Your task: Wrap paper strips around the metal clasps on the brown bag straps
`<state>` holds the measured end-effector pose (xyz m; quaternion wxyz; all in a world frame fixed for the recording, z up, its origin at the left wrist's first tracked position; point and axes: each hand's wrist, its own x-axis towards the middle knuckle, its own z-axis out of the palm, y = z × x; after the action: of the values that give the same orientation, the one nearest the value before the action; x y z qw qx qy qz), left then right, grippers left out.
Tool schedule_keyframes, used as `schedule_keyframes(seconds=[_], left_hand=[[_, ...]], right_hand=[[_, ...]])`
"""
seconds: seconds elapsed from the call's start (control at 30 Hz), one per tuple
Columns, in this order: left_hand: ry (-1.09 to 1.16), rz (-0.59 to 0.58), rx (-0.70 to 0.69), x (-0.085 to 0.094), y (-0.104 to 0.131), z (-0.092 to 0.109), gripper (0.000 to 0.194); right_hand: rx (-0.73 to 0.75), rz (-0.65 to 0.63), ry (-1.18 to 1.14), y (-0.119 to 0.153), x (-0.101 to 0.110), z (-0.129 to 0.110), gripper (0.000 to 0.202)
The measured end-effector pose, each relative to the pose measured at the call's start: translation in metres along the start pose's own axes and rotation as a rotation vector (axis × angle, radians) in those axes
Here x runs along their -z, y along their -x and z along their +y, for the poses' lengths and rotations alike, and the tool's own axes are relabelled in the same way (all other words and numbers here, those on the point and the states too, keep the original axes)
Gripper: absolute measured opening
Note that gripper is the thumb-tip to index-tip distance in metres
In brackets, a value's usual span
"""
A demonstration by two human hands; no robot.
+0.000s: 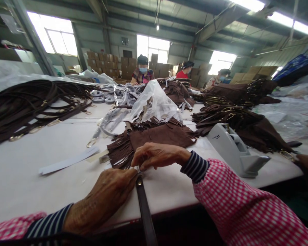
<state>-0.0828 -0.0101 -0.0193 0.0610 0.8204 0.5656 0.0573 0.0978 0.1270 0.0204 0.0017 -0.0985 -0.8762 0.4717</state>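
One brown strap (144,208) runs over the front edge of the table (174,191), left hand (106,193) and right hand (160,155) both pinched at its far end. It should be light and bendy, best held beside the rivet (139,183).

Left of the left hand (105,194), the bench (46,201) lies open to a white strip (69,161); beyond the right hand (154,155), a fringed brown bag (159,136) blocks passage, and to its right, a grey tape dispenser (228,147).

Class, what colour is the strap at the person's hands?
Dark brown; the strap shows best in the head view.
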Motion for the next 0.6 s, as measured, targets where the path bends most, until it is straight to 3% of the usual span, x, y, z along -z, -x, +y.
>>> schedule_keyframes(seconds=[0.17, 0.4, 0.6], left_hand=[[-0.067, 0.016, -0.022, 0.002, 0.000, 0.000, 0.034], [-0.017, -0.047, 0.021, 0.003, -0.002, 0.002, 0.038], [0.477, -0.009, 0.124, 0.013, -0.006, 0.001, 0.041]], right_hand=[[-0.072, 0.022, 0.028, -0.001, -0.003, -0.002, 0.021], [-0.020, 0.075, 0.379, -0.009, -0.006, -0.011, 0.011], [-0.038, 0.204, 0.510, -0.001, -0.022, -0.014, 0.012]])
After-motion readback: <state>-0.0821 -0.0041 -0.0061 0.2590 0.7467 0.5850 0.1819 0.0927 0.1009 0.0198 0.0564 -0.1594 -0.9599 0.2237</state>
